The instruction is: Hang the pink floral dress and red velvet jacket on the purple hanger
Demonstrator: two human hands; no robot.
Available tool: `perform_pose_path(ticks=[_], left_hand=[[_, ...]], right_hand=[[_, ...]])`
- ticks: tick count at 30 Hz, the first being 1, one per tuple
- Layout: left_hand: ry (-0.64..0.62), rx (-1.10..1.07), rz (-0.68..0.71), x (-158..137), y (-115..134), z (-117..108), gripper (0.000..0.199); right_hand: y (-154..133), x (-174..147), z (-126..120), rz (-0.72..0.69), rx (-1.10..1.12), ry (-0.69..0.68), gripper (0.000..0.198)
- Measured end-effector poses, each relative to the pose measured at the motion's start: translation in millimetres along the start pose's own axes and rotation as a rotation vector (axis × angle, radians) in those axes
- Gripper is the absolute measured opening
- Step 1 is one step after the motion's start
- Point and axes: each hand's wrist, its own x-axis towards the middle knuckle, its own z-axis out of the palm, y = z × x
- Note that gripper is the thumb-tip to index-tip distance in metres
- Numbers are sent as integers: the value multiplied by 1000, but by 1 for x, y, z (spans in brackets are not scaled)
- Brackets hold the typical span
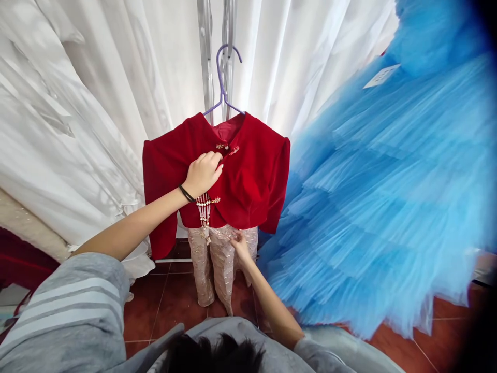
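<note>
A short red velvet jacket [248, 176] hangs on a purple hanger [220, 77] in front of me. My left hand [204, 173] is closed at the jacket's front edge, just below the beaded knot buttons [233, 150] at the collar; its fingertips are partly hidden. Beaded tassels [204, 215] dangle under my left wrist from a lower button. Below the jacket hangs a pale pink, crinkled, shiny garment [221, 264]. Near its upper part, under the jacket's hem, my right hand [241, 246] pinches the pink fabric between thumb and fingers.
Layered blue tulle dress [388, 181] fills the right side, with a white tag [381, 76] on it. White garments [77, 129] hang at left. Metal poles [205, 46] stand behind the hanger, before white curtains [267, 57]. The floor [174, 305] has dark red tiles.
</note>
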Motion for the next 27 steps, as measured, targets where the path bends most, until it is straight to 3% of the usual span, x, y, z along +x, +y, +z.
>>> perform_pose_path(ticks=[3,8,10,14,18,20,22,24,27], left_hand=[[-63,-235,-88,5,2,-22,20],[-100,-709,-47,17,-8,-61,24],[-86,-696,-16,20,-16,-66,24],[4,-447,-26,21,-32,-54,21],[-9,-376,-77,23,-31,-49,21],[-26,-354,-87,25,-28,-53,20],[-27,-346,-79,28,-27,-57,20],[-22,-374,-68,29,-29,-57,22],[-126,-400,-59,28,-34,-48,21]], right_hand=[[5,27,6,75,385,-10,27],[6,29,9,144,789,-120,52],[14,14,12,181,896,-131,52],[28,-3,16,201,1039,-79,42],[27,15,-14,204,1428,-65,51],[26,26,-33,244,1623,3,39],[29,29,-41,265,1673,89,26],[33,22,-34,289,1659,112,21],[39,2,-6,366,1627,79,24]])
